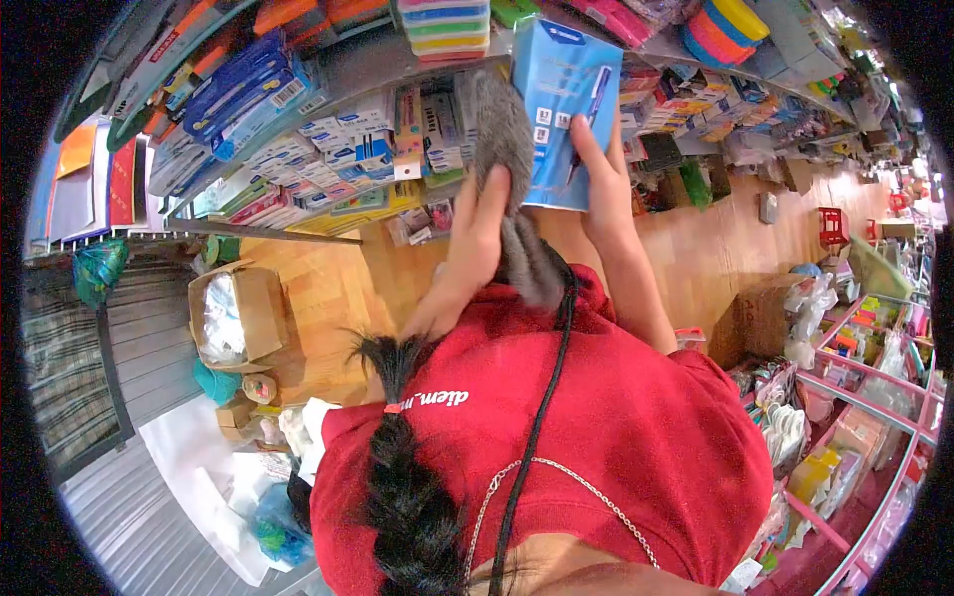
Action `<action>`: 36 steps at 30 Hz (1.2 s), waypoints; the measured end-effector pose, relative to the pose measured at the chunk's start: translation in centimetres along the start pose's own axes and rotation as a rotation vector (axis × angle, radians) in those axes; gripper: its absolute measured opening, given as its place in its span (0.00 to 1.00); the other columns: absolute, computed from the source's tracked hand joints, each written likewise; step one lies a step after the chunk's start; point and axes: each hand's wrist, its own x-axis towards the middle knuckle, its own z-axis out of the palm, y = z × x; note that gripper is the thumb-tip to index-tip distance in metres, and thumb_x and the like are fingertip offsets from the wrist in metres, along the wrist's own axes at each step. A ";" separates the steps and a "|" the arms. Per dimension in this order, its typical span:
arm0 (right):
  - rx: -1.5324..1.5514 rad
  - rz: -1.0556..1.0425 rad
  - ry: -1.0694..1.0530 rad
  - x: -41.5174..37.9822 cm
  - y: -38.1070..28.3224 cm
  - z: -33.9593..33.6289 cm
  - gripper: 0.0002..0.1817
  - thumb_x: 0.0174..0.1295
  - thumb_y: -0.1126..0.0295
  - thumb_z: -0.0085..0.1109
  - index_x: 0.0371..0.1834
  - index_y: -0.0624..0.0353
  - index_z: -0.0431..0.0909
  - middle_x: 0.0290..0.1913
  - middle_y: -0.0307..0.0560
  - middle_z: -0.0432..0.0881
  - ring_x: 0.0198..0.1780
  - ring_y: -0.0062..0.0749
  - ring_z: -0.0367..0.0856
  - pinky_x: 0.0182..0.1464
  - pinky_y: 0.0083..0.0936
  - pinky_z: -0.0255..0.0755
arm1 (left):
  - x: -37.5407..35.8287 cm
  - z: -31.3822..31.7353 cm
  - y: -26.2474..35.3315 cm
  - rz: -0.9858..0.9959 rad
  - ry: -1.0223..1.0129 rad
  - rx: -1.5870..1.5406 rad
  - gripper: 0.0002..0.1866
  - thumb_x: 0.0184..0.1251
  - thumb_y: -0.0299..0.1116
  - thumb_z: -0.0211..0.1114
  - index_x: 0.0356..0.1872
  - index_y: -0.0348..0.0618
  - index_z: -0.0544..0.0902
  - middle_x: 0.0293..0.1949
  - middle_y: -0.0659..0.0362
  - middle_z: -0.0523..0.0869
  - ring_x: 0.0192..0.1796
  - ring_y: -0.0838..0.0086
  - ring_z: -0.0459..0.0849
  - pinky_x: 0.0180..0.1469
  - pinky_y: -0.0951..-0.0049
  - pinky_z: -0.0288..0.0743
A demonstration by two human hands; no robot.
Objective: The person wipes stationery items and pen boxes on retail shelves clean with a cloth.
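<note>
My left hand [479,226] is closed round a fluffy grey cloth [505,124], and a loose end of it hangs down toward my chest. In my right hand [608,184] is a blue pen box [556,94] with a pen pictured on its front, gripped along its lower right side with the thumb on the front. The cloth lies right along the left edge of the box. Both hands are raised in front of a stocked shelf, above my red shirt.
Shelves ahead hold blue packets [248,94], stacked pen boxes [348,139] and colourful containers [444,28]. An open cardboard box [263,318] stands on the wooden floor at left. Another carton [765,313] and a pink-framed display rack [865,402] are at right.
</note>
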 end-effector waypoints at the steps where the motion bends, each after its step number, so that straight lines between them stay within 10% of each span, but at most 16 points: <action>1: -0.054 -0.048 -0.011 0.2 0.2 -0.5 0.37 0.62 0.64 0.50 0.69 0.54 0.39 0.60 0.45 0.61 0.58 0.27 0.62 0.59 0.23 0.58 | -0.1 0.0 -0.9 -0.086 0.048 -0.065 0.27 0.66 0.41 0.50 0.59 0.32 0.63 0.59 0.54 0.66 0.61 0.69 0.62 0.63 0.73 0.51; 4: -0.126 0.030 -0.147 -1.6 -0.1 0.0 0.38 0.62 0.65 0.50 0.69 0.55 0.38 0.62 0.47 0.59 0.60 0.28 0.60 0.60 0.24 0.56 | 1.1 0.5 2.7 0.265 -0.081 0.190 0.26 0.67 0.35 0.49 0.61 0.31 0.57 0.60 0.53 0.64 0.60 0.69 0.63 0.62 0.73 0.52; 8: -0.256 0.027 -0.334 -3.0 1.1 0.7 0.40 0.61 0.64 0.51 0.69 0.58 0.36 0.65 0.49 0.53 0.64 0.30 0.54 0.62 0.25 0.51 | 4.7 -1.6 4.9 -0.014 -0.052 -0.151 0.27 0.65 0.35 0.51 0.63 0.37 0.58 0.56 0.53 0.70 0.56 0.70 0.69 0.59 0.73 0.59; 15: -0.083 -0.171 0.030 -0.7 -0.6 -1.0 0.35 0.61 0.67 0.49 0.68 0.54 0.41 0.61 0.48 0.59 0.58 0.30 0.63 0.59 0.25 0.57 | -0.4 1.9 1.5 0.352 -0.177 0.414 0.28 0.66 0.35 0.47 0.64 0.32 0.53 0.65 0.51 0.56 0.66 0.68 0.54 0.66 0.72 0.43; 20: -0.363 -0.157 -0.295 -3.3 -0.1 -0.4 0.40 0.60 0.67 0.51 0.69 0.57 0.34 0.68 0.51 0.44 0.67 0.33 0.45 0.65 0.28 0.42 | 3.7 0.0 3.3 0.047 -0.049 -0.120 0.24 0.66 0.40 0.50 0.58 0.35 0.64 0.55 0.55 0.70 0.56 0.70 0.68 0.59 0.74 0.58; 31: -0.079 -0.191 0.026 -1.9 1.0 -2.6 0.37 0.60 0.64 0.51 0.68 0.57 0.39 0.62 0.48 0.56 0.61 0.31 0.57 0.62 0.25 0.52 | -1.4 2.3 -0.7 -0.120 0.012 -0.188 0.24 0.66 0.41 0.51 0.56 0.34 0.66 0.51 0.56 0.73 0.50 0.74 0.71 0.54 0.76 0.63; 36: 0.006 0.133 -0.292 -3.6 2.1 -2.7 0.39 0.61 0.60 0.51 0.68 0.55 0.39 0.62 0.46 0.56 0.61 0.29 0.57 0.63 0.24 0.49 | -0.1 0.5 0.6 -0.266 0.091 -0.478 0.24 0.62 0.44 0.55 0.52 0.37 0.70 0.45 0.53 0.77 0.44 0.70 0.77 0.48 0.74 0.71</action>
